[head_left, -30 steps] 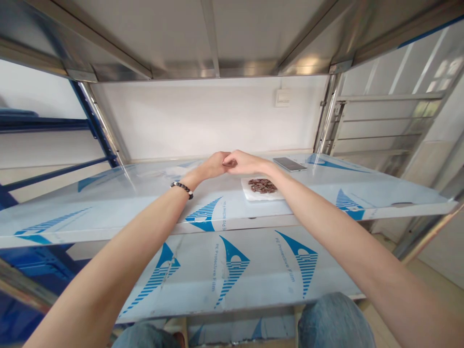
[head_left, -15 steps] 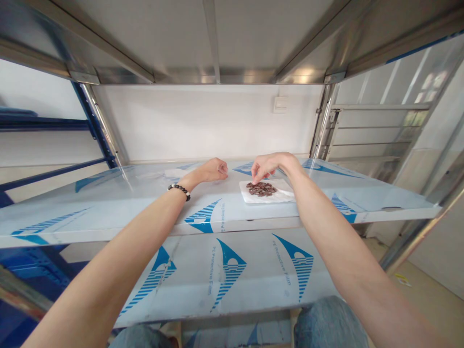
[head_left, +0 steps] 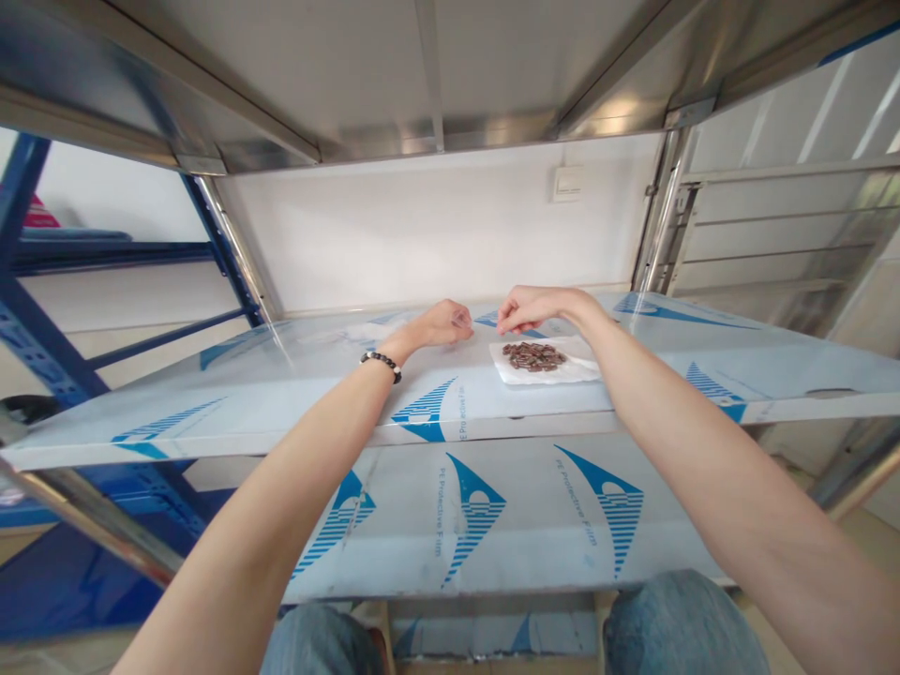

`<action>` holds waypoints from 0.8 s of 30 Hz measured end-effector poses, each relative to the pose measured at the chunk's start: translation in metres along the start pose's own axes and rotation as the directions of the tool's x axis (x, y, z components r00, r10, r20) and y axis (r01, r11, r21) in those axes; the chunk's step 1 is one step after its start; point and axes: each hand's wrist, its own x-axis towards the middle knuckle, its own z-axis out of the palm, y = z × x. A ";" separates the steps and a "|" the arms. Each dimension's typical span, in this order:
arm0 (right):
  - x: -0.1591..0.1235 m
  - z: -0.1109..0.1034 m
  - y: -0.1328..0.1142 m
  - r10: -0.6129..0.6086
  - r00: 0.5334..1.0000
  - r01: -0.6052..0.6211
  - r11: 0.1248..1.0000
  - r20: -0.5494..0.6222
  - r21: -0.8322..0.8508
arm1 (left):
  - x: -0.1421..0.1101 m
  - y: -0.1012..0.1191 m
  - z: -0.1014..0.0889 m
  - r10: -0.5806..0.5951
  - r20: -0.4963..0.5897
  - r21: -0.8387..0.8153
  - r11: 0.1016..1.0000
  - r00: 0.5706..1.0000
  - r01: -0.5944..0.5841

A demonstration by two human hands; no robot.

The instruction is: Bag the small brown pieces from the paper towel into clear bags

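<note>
At the near end, two denim-clad knees (head_left: 685,623) show at 7 o'clock and between 4 and 5 o'clock of the view, below a lower shelf (head_left: 531,525) wrapped in film printed with blue emblems and the words "PE Protective Film". Above it runs a counter (head_left: 267,398) in the same film. On the counter, near its front edge and toward 3 o'clock, lies a white sheet (head_left: 583,371) bearing a heap of small brown pieces (head_left: 532,357). A bracelet of black and white beads (head_left: 382,366) circles the left wrist. The left hand (head_left: 446,323), close to the view's centre, has its fingers curled; whether its grip encloses something clear is too faint to tell. The right hand (head_left: 517,310) is near the heap, toward 12 o'clock from it, its grip drawn into a pinch; I cannot tell whether a piece sits between the fingertips. Some see-through plastic (head_left: 372,330) lies at 9 o'clock from the left hand. A blue rack (head_left: 112,255) stands between 9 and 10 o'clock. Farthest back is a white wall (head_left: 436,234) with a switch (head_left: 568,184) between 1 and 2 o'clock.
</note>
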 end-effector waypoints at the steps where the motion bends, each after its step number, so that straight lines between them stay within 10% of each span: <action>1: -0.001 0.000 -0.001 0.019 1.000 -0.019 1.000 0.014 -0.012 | 0.000 0.001 0.000 -0.001 0.003 -0.002 1.000 1.000 0.001; 11: -0.011 0.001 -0.020 0.055 0.952 -0.006 0.987 0.302 -0.160 | 0.001 0.000 0.000 -0.036 0.005 -0.011 0.999 0.999 0.036; 24: -0.008 0.012 -0.024 -0.010 0.984 0.042 0.984 0.178 -0.174 | 0.002 -0.002 0.001 -0.050 0.007 -0.031 0.998 0.999 0.050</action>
